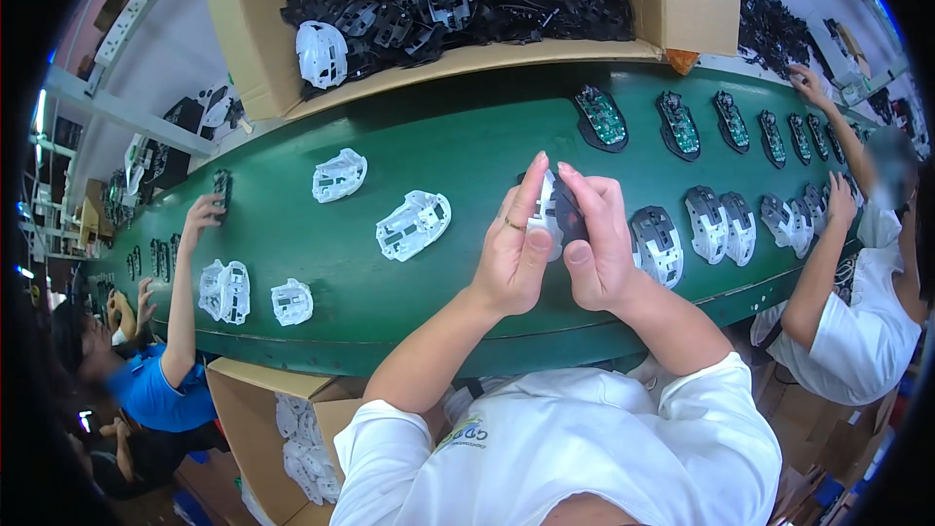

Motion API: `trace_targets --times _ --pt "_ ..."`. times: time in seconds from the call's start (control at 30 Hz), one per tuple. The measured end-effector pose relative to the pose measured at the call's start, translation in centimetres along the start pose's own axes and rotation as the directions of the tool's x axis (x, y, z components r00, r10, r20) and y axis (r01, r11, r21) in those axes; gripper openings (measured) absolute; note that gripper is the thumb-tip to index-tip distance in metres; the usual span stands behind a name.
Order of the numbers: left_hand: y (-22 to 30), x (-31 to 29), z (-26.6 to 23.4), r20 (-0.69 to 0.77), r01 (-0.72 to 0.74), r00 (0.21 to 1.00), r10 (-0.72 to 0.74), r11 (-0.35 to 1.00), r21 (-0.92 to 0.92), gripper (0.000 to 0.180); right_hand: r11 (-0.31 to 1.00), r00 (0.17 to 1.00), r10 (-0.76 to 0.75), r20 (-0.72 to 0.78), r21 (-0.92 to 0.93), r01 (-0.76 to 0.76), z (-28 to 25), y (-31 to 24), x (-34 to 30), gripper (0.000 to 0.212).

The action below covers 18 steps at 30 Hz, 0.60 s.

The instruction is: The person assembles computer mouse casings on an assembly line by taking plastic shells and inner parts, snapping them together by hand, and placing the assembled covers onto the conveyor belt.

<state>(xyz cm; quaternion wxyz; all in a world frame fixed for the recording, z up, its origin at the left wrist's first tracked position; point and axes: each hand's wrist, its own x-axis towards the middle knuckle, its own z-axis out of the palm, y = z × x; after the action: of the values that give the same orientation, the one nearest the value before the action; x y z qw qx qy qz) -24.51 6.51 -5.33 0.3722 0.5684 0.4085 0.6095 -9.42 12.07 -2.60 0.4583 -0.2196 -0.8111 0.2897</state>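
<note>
Between my two palms is a mouse shell (555, 216), white on its left side and black on its right. My left hand (514, 251) presses the white side, with a ring on one finger. Against the black side lies my right hand (606, 245). Both hands have fingers pointing up and away, and they hide much of the shell. Right beside my right hand rests a white mouse shell with a black top (659, 245). Left of my hands lie loose white shells, among them a larger one (414, 225) and one farther back (339, 175).
A cardboard box (487, 54) of black plastic parts spans the far side of the green table (467, 302). Mouse bases with green circuit boards (601, 119) line the right. Below left stands a box of white shells (304, 448). Co-workers reach in from left (185, 321) and right (828, 282).
</note>
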Motion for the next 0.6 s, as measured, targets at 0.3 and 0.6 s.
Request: trace_targets --times 0.3,0.6 --pt "0.5 0.4 -0.6 0.010 -0.109 0.994 0.108 0.985 0.134 0.072 0.994 0.993 0.099 0.061 0.047 -0.102 -0.3 -0.5 0.1 0.068" --pt "-0.2 -0.1 -1.5 0.053 0.031 0.998 -0.023 0.987 -0.157 0.091 0.984 0.972 0.100 0.214 0.126 -0.129 0.1 -0.4 0.6 0.068"
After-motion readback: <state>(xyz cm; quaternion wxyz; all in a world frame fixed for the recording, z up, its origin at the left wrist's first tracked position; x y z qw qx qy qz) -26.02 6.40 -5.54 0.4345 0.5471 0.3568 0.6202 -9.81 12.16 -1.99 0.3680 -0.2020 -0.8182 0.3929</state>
